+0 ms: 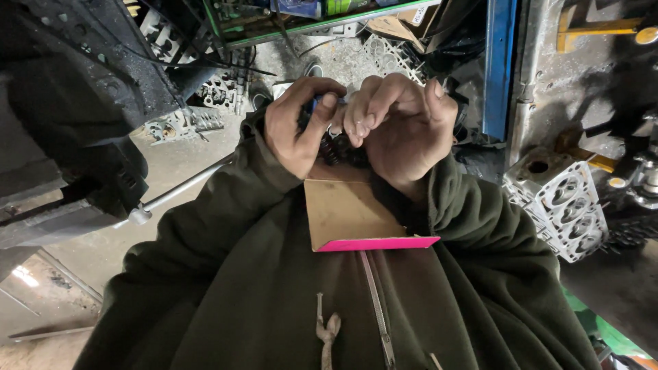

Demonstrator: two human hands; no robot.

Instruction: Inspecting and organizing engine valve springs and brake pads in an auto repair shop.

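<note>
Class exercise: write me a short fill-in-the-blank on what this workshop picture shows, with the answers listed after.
1. Both hands are raised in front of the person's ____.
2. The cardboard box below them has a bright ____ edge.
3. A cylinder head lies on the floor at the picture's ____ side.

Answers: chest; pink; right

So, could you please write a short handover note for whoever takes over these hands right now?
Left hand: closed around a small blue-tipped tool, held close to the chest.
Right hand: fingers curled, pinching a small part against the left; the part itself is too hidden to name.
Dark coil spring: between both hands, just above the cardboard box with a pink edge, which rests against the jacket.
Nearby: a cylinder head to the right, untouched.
Done or left: cannot be told from this view.
</note>
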